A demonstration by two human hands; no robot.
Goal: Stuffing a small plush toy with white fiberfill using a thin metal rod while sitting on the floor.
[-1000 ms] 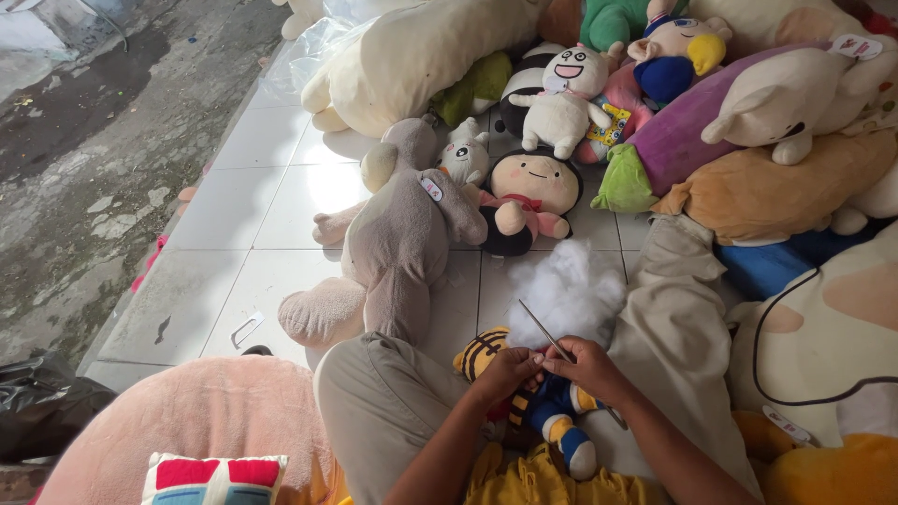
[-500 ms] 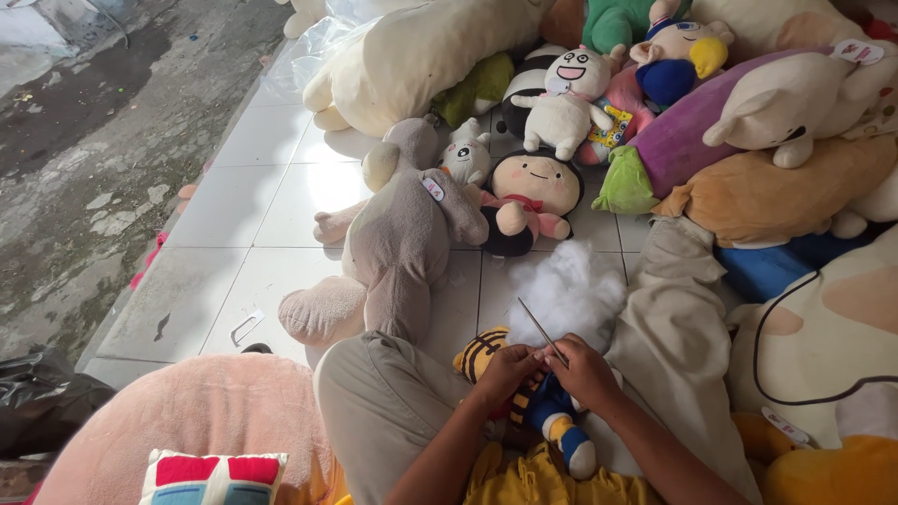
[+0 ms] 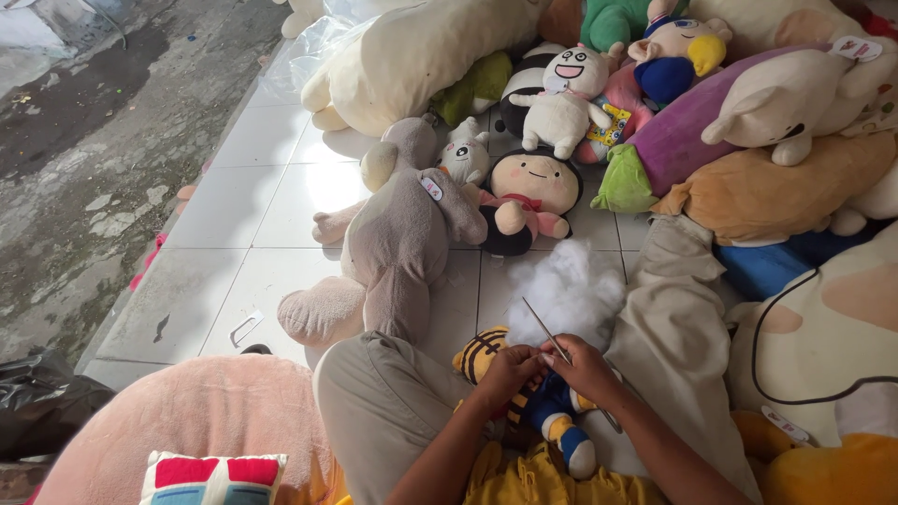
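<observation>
Under the right hand (image 3: 587, 369), closed on a thin metal rod (image 3: 544, 328), the left hand (image 3: 506, 372) pinches a striped doll (image 3: 538, 402).

The left hand (image 3: 506, 371) and right hand (image 3: 585, 367) meet over a small striped plush toy (image 3: 524, 393) lying between the person's khaki-trousered knees (image 3: 383, 402), the right hand gripping a thin metal rod (image 3: 545, 330) that slants up to the far left. Just beyond them lies a clump of white stuffing (image 3: 568, 290) on the white tiled floor (image 3: 271, 206). Farther off sprawl a grey plush elephant (image 3: 402, 234), a black-haired doll (image 3: 531, 196) and a heap of soft toys at the far right, with 1 pink cushion (image 3: 187, 421) at the near left.
</observation>
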